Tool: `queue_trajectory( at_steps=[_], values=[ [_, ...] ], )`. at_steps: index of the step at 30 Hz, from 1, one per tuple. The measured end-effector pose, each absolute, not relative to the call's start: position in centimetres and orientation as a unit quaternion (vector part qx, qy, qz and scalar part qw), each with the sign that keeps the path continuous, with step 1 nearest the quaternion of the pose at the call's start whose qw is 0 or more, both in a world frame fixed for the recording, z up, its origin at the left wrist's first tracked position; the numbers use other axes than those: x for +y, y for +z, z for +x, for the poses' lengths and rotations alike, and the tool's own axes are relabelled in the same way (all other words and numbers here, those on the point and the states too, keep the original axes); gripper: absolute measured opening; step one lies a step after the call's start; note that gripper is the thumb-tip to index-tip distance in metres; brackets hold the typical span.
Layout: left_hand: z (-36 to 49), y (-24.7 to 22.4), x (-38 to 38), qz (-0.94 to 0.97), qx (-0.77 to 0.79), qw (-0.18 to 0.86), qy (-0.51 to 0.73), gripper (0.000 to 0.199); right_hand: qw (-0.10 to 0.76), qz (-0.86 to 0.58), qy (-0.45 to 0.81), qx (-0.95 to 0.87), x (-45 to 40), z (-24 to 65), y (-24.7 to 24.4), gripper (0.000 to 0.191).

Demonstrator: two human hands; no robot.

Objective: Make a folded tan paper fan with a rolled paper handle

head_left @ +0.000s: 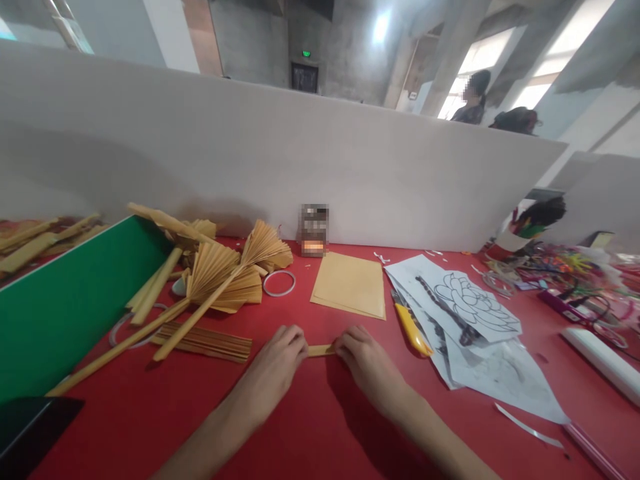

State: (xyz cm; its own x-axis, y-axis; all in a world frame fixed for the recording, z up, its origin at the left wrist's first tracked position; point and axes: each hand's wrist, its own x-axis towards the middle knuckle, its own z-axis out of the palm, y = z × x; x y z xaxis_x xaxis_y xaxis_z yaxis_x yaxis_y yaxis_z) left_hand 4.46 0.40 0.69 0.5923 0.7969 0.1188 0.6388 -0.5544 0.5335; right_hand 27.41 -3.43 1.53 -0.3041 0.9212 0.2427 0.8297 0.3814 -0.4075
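A narrow folded strip of tan paper lies low over the red table between my two hands. My left hand has its fingers closed on the strip's left end. At the other end, the fingers of my right hand pinch it too, so only the middle of the strip shows. Beyond my hands are flat sheets of tan paper. Left of my left hand rests a pleated brown paper piece, and behind it are paper fans with rolled paper handles.
A yellow utility knife lies beside printed sheets with a flower drawing on the right. Rolls of clear tape sit near the fans. A green divider stands at left, a white partition at the back. Two people are beyond it.
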Motion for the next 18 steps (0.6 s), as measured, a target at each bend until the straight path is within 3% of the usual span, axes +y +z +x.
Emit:
queue_trajectory(
  at_steps=[5,18],
  values=[
    [3.6,2.4,2.1,0.851,0.405,0.298,0.153,0.021,0.187,-0.558,0.193,-0.785,-1.7,28.0,3.5,0.029],
    [4.3,4.2,2.7,0.850,0.426,0.287,0.113,0.018,0.173,-0.559,0.241,-0.775,0.2,28.5,4.2,0.023]
  ],
)
